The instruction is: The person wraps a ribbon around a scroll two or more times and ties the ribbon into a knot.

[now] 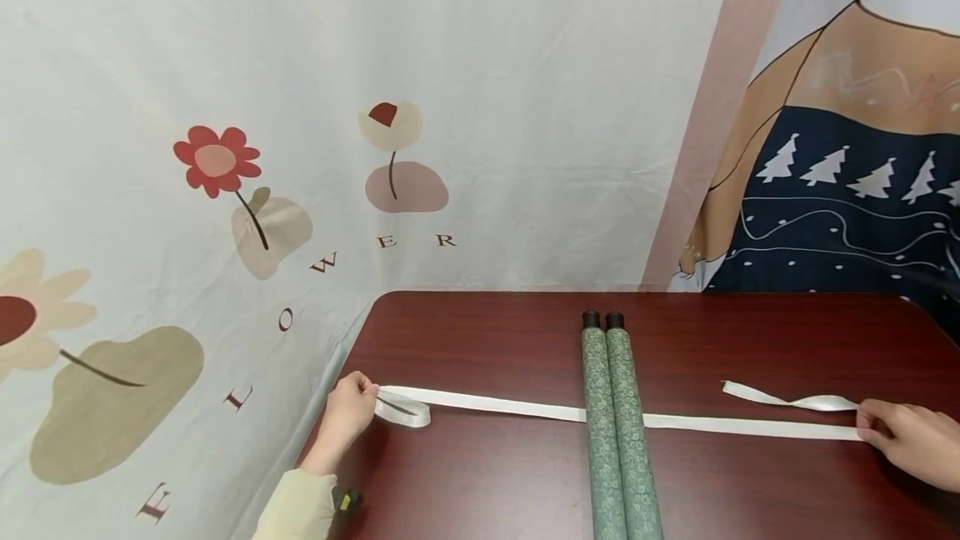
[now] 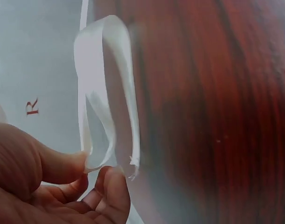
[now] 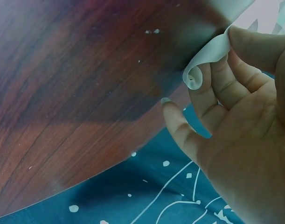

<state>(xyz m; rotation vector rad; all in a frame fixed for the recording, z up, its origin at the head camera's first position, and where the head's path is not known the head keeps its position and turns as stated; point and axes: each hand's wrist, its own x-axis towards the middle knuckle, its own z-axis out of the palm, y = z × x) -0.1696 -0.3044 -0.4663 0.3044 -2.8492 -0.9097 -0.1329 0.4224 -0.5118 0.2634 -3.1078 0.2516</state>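
Observation:
A long white ribbon [image 1: 495,406] stretches across the table, passing under a scroll with two green patterned rolls [image 1: 618,423] that have black end caps. My left hand [image 1: 351,408] pinches the ribbon near the table's left edge; in the left wrist view a loop of ribbon [image 2: 93,60] and a frayed end hang beyond the fingertips. At the right side my right hand [image 1: 911,440] pinches the ribbon between thumb and fingers, with a loose twisted tail [image 1: 787,400] lying back toward the scroll. In the right wrist view the ribbon [image 3: 210,53] curls at the fingers.
The dark red wooden table [image 1: 480,482] has rounded back corners. Behind it hangs a pale cloth [image 1: 540,148] printed with flowers and letters, and a dark blue tree-patterned cloth [image 1: 840,207] hangs at the right.

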